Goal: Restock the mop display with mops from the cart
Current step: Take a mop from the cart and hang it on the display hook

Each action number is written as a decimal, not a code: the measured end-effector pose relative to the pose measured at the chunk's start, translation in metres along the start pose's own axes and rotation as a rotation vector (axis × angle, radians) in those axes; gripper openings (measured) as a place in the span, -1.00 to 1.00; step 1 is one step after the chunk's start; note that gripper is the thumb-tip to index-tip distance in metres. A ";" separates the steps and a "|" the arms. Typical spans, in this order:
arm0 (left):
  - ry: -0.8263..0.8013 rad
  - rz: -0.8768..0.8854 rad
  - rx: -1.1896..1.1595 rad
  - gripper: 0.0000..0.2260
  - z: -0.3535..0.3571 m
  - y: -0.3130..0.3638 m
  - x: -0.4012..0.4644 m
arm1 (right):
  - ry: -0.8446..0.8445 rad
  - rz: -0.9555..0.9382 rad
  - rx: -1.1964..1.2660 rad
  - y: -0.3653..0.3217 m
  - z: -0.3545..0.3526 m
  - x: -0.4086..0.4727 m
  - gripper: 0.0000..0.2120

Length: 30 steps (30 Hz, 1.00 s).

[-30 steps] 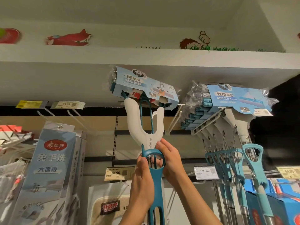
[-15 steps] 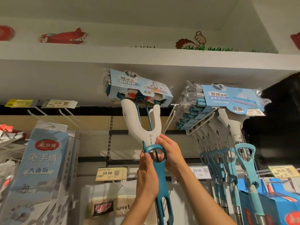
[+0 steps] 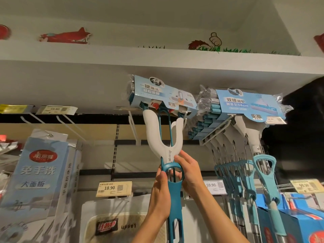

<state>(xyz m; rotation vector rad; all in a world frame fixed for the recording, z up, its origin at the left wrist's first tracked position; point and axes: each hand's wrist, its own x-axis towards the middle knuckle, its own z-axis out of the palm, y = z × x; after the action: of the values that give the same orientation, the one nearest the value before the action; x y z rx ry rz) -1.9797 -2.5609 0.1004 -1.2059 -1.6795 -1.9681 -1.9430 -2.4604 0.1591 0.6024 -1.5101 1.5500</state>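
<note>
Store shelving up top with white hooks. Both hands, left hand and right hand, clamp the mop at its teal handle loop, head above the grip, probably steering it onto a hook beside hung mops.

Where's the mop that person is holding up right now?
Centre of the head view: the mop is raised under the white shelf, just left of the row of hanging mops.
</note>
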 end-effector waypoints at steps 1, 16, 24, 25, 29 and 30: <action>-0.002 -0.010 -0.012 -0.34 0.001 -0.001 0.001 | 0.012 0.005 -0.005 0.002 0.000 0.001 -0.75; -0.054 -0.048 -0.028 -0.28 -0.016 -0.013 0.006 | 0.010 0.026 0.101 0.013 0.009 0.002 -0.45; -0.073 0.023 -0.004 -0.49 -0.020 0.001 0.006 | 0.083 0.037 0.103 0.017 0.012 0.006 -0.64; -0.071 0.025 -0.001 -0.49 -0.020 0.000 0.007 | 0.075 0.037 0.087 0.017 0.012 0.007 -0.63; -0.090 -0.005 -0.014 -0.43 -0.021 -0.009 0.011 | 0.080 0.021 0.040 0.020 0.013 0.007 -0.58; -0.091 -0.013 -0.023 -0.44 -0.022 -0.011 0.012 | 0.084 0.017 0.032 0.021 0.013 0.007 -0.56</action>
<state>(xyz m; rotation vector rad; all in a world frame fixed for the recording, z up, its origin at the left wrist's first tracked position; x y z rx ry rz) -2.0029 -2.5745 0.1023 -1.3140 -1.7166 -1.9734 -1.9666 -2.4687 0.1555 0.5377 -1.4334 1.5953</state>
